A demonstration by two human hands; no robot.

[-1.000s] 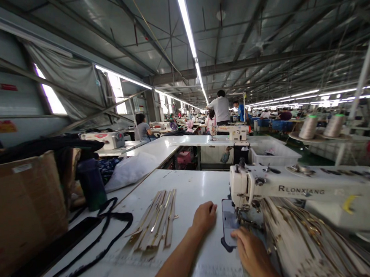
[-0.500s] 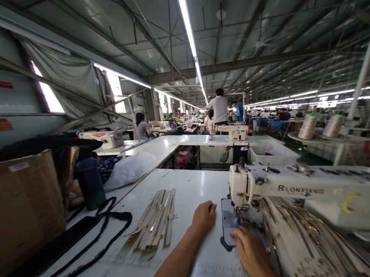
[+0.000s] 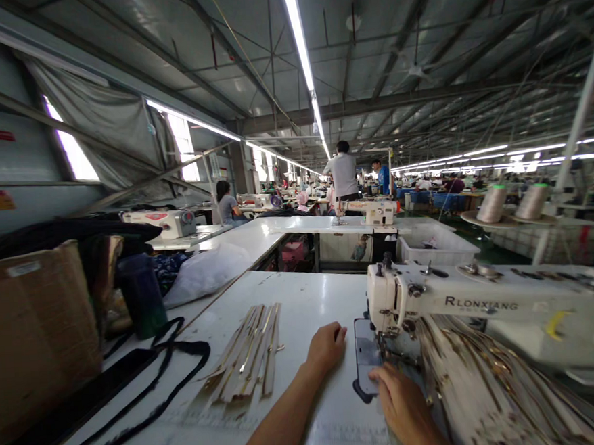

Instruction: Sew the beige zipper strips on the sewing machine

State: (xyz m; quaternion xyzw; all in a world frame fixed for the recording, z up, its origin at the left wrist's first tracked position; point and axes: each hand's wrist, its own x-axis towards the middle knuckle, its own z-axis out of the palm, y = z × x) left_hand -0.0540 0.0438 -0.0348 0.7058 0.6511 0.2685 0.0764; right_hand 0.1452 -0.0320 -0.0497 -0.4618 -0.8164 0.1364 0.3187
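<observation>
My left hand [image 3: 327,346] rests on the white tabletop left of the sewing machine [image 3: 455,303], its fingers curled in with nothing visible in them. My right hand [image 3: 402,401] is just in front of the needle area, its fingertips over the lower right edge of a phone [image 3: 366,353] with a dark case. The phone lies flat beside the machine's presser foot; part of it is hidden by the hand. Left of my left forearm lies a small fan of zipper strips [image 3: 250,354] with gold-coloured teeth. More zipper strips [image 3: 497,391] are heaped right of my right hand, under the machine arm.
At the left stand a cardboard box [image 3: 39,322], a dark bottle [image 3: 142,294] and a white plastic bag [image 3: 206,273]; a black strap [image 3: 186,379] trails across the table. Behind the machine are a white bin [image 3: 435,243] and thread cones [image 3: 493,205]. Several people work farther off.
Both hands stay in almost the same place, the right one still at the phone. The view shifts very slightly. A standing person in the background has moved a little to the left.
</observation>
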